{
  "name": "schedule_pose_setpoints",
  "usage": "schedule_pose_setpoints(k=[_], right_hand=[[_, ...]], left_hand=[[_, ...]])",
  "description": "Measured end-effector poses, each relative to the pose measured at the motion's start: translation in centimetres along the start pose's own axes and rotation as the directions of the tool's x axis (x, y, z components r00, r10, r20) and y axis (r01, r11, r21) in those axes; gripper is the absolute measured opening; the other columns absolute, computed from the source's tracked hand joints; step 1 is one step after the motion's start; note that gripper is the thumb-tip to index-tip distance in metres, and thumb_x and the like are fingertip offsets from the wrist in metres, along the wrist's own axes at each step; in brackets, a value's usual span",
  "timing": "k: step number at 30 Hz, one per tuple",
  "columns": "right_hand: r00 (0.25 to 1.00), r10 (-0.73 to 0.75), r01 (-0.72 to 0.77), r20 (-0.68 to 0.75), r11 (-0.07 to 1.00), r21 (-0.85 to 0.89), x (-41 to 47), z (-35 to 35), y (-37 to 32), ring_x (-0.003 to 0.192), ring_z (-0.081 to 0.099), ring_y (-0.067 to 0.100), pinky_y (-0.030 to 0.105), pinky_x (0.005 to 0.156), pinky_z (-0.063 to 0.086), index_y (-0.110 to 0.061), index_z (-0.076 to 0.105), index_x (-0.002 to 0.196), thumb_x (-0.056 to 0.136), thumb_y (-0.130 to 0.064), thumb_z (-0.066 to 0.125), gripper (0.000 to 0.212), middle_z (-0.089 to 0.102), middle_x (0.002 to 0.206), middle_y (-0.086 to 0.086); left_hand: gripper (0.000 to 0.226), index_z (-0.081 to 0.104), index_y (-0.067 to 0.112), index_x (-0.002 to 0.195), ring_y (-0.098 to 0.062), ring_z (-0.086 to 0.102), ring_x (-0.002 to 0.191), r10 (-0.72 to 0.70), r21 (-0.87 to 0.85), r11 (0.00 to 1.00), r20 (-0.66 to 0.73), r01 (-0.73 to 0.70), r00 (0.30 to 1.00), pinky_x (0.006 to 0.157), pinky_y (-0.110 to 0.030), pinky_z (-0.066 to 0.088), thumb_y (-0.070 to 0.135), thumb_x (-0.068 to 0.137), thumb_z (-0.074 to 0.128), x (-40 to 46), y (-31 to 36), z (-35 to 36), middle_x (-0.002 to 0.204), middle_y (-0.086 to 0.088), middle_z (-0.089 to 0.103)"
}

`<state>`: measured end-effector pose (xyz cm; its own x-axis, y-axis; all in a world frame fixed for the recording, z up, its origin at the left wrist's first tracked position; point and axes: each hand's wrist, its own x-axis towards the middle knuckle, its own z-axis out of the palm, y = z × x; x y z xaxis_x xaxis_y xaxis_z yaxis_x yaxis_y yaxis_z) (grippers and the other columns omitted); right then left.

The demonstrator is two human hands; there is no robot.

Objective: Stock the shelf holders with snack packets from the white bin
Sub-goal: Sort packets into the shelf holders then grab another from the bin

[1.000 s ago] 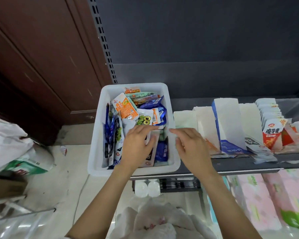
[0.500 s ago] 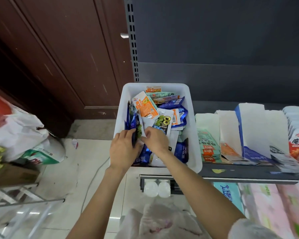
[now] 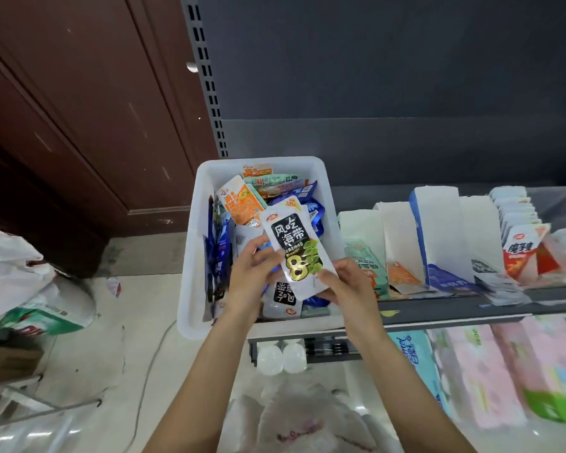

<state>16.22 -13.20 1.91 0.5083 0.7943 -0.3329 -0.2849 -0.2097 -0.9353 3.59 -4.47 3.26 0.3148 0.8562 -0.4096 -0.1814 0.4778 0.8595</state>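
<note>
Fingers of both hands are curled round a white seaweed snack packet with a black label and a big gold 8, held just above the white bin. At the packet's 9 o'clock edge the left hand pinches it between thumb and fingertips; at its 5 o'clock corner the right hand grips it the same way. More packets crowd the bin below, with an orange packet at the held packet's 11 o'clock and blue packets standing along the bin's left wall. At the bin's 3 o'clock, on the dark shelf, stand white paper shelf holders, some already holding packets. A red-and-white packet leans at the row's far right.
</note>
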Motion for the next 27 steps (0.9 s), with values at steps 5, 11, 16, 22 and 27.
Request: schedule_pose_setpoints(k=[5,11,16,22,27], right_hand=[[0.972,-0.235,0.212,-0.019,0.906,-0.367,-0.3,-2.3,-1.4,0.112,0.054,0.006,0.021,0.093,0.047,-0.024,0.044,0.127,0.085,-0.014,0.068,0.05,0.052,0.129,-0.003],[0.867,-0.498,0.359,-0.009,0.637,-0.682,-2.0,-7.3,-4.5,0.102,0.053,0.0,0.016,0.085,0.047,-0.031,0.041,0.135,0.085,-0.018,0.069,0.059,0.053,0.118,-0.01],[0.831,-0.543,0.287,-0.119,0.602,-0.745,-4.3,-13.9,-5.6,0.065,0.055,0.008,0.027,0.061,0.047,-0.019,0.055,0.101,0.089,-0.022,0.063,0.015,0.059,0.074,-0.014],[0.736,-0.617,0.327,-0.278,0.684,-0.652,-6.1,-22.1,-6.4,0.065,0.058,0.002,0.013,0.058,0.043,-0.029,0.054,0.098,0.091,-0.013,0.06,0.018,0.065,0.082,-0.02],[0.696,-0.636,0.365,-0.333,0.713,-0.599,-4.3,-30.0,-7.0,0.071,0.061,0.005,0.021,0.062,0.044,-0.034,0.056,0.098,0.093,-0.016,0.06,0.02,0.067,0.09,-0.019]], left_hand=[[0.033,0.059,0.026,0.107,-0.011,0.065,0.075,0.233,0.417,0.859,0.202,-0.299,0.951,0.062,-0.021,0.052,0.002,0.085,0.065,0.8,0.5,0.9,0.089,0.004,0.068],[0.036,0.065,0.04,0.104,0.005,0.06,0.078,0.202,0.57,0.431,0.694,-0.699,0.691,0.069,-0.016,0.05,0.01,0.084,0.066,1.2,0.9,5.4,0.085,0.029,0.063],[0.026,0.064,0.036,0.107,-0.001,0.062,0.086,0.201,0.449,0.329,0.826,-0.83,0.527,0.073,-0.032,0.053,0.023,0.085,0.06,0.6,-0.4,11.5,0.095,0.015,0.07],[0.02,0.067,0.031,0.106,-0.009,0.063,0.09,0.292,0.382,0.162,0.862,-0.91,0.414,0.075,-0.035,0.053,0.026,0.087,0.06,-1.6,-3.8,21.0,0.1,0.012,0.07],[0.022,0.066,0.03,0.11,-0.015,0.058,0.1,0.32,0.535,0.072,0.787,-0.842,0.527,0.081,-0.028,0.045,0.031,0.088,0.062,-0.4,-7.5,27.5,0.108,0.007,0.068]])
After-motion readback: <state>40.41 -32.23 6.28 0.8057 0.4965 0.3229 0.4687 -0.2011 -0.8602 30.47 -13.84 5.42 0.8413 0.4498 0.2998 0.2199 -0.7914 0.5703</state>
